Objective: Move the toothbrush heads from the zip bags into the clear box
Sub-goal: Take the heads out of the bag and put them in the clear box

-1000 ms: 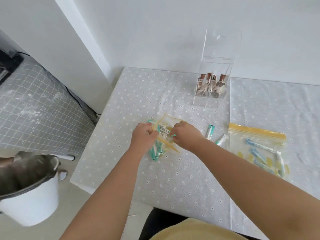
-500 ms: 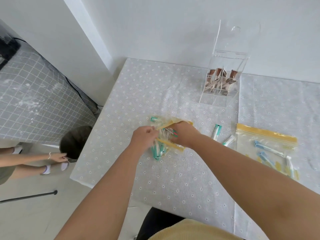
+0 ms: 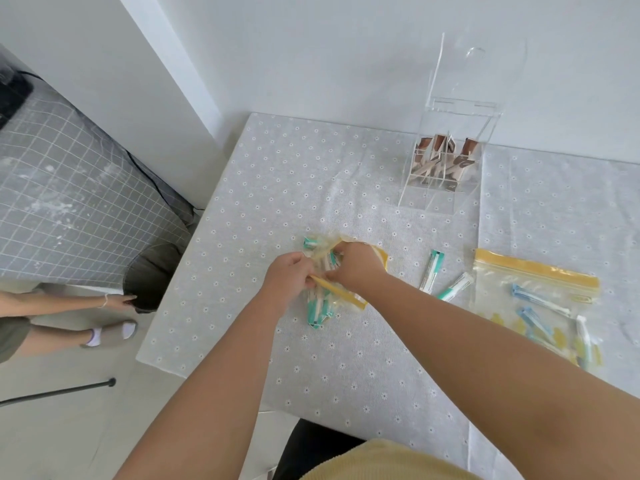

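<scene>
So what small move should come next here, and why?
Probably draw the right hand out with one teal toothbrush head. It already reaches into the zip bag, whose mouth the left hand pinches open; the clear box stands open behind.

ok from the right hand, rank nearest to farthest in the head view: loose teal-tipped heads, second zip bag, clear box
From the right hand:
1. loose teal-tipped heads, just to its right on the cloth.
2. second zip bag, farther right.
3. clear box, at the back by the wall.

The right hand has pushed deeper into the zip bag.
</scene>
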`<action>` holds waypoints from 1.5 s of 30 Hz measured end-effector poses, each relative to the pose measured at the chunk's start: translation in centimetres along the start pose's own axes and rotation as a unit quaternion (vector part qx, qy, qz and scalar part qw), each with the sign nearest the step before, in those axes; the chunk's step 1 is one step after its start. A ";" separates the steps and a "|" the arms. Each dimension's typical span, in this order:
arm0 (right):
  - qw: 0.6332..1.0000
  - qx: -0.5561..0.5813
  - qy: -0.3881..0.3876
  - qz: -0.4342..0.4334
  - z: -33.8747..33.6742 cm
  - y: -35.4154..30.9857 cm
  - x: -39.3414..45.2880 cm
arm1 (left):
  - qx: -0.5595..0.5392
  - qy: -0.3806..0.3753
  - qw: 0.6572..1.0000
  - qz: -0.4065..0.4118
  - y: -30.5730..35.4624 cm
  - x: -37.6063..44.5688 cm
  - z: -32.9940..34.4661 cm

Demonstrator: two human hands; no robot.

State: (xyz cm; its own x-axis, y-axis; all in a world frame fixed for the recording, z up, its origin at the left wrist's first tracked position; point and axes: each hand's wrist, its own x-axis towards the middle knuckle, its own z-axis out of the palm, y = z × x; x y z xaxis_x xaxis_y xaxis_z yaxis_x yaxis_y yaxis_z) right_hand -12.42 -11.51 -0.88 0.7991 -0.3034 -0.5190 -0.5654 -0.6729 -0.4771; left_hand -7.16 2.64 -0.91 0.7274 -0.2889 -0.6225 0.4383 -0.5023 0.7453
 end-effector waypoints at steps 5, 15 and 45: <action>0.999 -0.038 0.003 0.003 -0.1 0.0 0.0 | -0.011 0.011 1.000 0.001 -0.3 -0.2 0.2; 0.999 -0.004 0.010 0.050 -0.1 0.9 0.0 | 0.030 0.012 0.999 0.023 -0.7 0.2 0.7; 0.903 0.406 0.143 0.003 -3.3 4.5 -4.0 | -0.003 0.043 0.999 0.030 -0.3 -0.2 2.3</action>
State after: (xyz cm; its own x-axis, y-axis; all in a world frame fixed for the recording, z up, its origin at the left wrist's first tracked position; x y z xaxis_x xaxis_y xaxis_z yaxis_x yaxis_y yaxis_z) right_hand -17.45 -15.53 1.38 0.7503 -0.5452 -0.3739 -0.4399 0.0105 -0.8980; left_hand -8.64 1.01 -1.60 0.7957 -0.2468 -0.5532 0.3951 -0.4808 0.7828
